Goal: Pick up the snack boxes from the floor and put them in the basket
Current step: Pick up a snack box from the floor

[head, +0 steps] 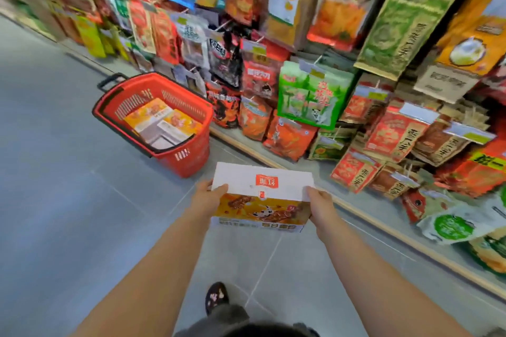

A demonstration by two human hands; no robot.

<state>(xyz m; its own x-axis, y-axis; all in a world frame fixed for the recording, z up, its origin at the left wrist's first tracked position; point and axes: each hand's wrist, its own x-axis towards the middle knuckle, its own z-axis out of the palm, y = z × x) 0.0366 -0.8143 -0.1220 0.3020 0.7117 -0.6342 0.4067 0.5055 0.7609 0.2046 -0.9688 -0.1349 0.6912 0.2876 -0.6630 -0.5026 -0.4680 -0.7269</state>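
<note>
The snack box (262,197), white top with an orange printed front, is up off the floor and held out level in front of the person, so I'd say we're in the carry step, pickup done, drop-off not yet. Left hand (208,200) grips its left end with the thumb on top, and the right hand (319,204) grips the right end, fingers wrapped round the edges. The red shopping basket (153,115) sits on the grey floor (60,172) ahead and to the left, apart from the box, with at least two similar boxes (161,124) already lying in it. Next move probably calls for swinging the box left and forward over the rim, then lowering it flat onto that stack, since the room inside looks tight. Packed snack shelves (328,76) run along the right
</note>
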